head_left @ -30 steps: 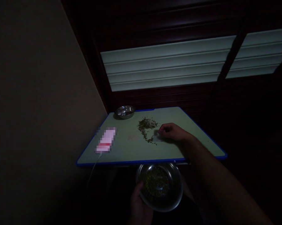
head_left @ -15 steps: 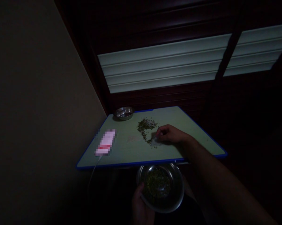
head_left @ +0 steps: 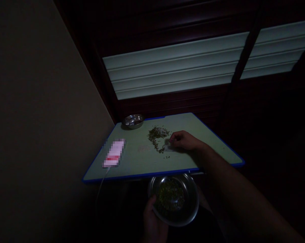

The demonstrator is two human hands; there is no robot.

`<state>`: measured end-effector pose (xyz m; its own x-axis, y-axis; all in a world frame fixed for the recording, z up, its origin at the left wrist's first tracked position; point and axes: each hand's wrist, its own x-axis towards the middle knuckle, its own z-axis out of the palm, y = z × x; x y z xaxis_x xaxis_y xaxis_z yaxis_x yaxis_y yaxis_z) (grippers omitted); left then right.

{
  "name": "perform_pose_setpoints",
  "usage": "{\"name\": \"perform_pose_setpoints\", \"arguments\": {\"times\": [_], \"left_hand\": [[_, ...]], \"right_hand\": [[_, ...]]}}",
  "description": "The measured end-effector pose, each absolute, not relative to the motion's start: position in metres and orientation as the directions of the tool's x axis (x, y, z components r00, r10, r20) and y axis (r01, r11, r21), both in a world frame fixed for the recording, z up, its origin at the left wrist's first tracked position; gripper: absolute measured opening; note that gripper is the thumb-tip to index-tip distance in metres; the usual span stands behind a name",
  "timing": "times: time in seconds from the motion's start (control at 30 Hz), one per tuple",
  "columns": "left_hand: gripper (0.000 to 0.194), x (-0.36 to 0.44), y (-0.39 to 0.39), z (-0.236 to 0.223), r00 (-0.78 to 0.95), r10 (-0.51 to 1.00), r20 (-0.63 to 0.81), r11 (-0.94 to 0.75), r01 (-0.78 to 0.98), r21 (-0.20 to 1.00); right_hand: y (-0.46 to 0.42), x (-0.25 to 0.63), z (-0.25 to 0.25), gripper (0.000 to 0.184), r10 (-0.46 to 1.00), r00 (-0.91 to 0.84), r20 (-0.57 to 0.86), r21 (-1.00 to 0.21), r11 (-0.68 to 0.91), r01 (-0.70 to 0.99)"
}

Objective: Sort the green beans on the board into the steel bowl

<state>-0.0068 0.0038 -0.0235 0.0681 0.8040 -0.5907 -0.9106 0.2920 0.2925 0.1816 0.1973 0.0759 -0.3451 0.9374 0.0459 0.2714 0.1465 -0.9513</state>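
My left hand [head_left: 153, 217] grips the near-left rim of a steel bowl [head_left: 193, 199], its thumb over the edge. Small greenish grains [head_left: 170, 195], perhaps beans, cover the bowl's bottom. The bowl is held just below the table's front edge. Over the table, my right hand [head_left: 184, 140] pinches a thin, whitish, see-through piece [head_left: 168, 147] that rests against the tabletop; dim light hides what it is exactly. To its left lies a scattered pile of the same kind of small grains [head_left: 157, 133], curving down toward the piece. A few loose grains lie nearer me.
The pale green table [head_left: 132, 165] has a blue rim. A smaller steel bowl [head_left: 133, 122] stands at its back left corner. A lit phone [head_left: 114, 153] with a white cable [head_left: 101, 184] lies at the left. Behind is a dark wooden panel with pale slats [head_left: 172, 71].
My right hand has moved slightly away from me with the see-through piece, leaving a few grains on the near side. My left hand still holds the bowl in about the same place.
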Motion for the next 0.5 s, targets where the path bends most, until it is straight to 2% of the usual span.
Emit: {"name": "perform_pose_setpoints", "arguments": {"times": [0.13,0.3,0.5], "left_hand": [[0.028,-0.0074,0.0039,-0.0246,0.067,0.796,-0.601,0.294,-0.911,0.288],[0.025,-0.008,0.0043,-0.028,0.068,0.813,-0.578,0.292,-0.907,0.304],[0.025,-0.0082,0.0039,-0.0246,0.054,0.813,-0.579,0.279,-0.91,0.308]], "right_hand": [[0.1934,0.179,0.0779,0.019,0.925,-0.378,0.045,-0.963,0.14,0.228],[0.1922,0.1763,0.0798,0.019,0.911,-0.413,0.02,-0.957,0.137,0.255],[0.1972,0.1786,0.077,0.017,0.935,-0.353,0.034,-0.954,0.135,0.267]]}}
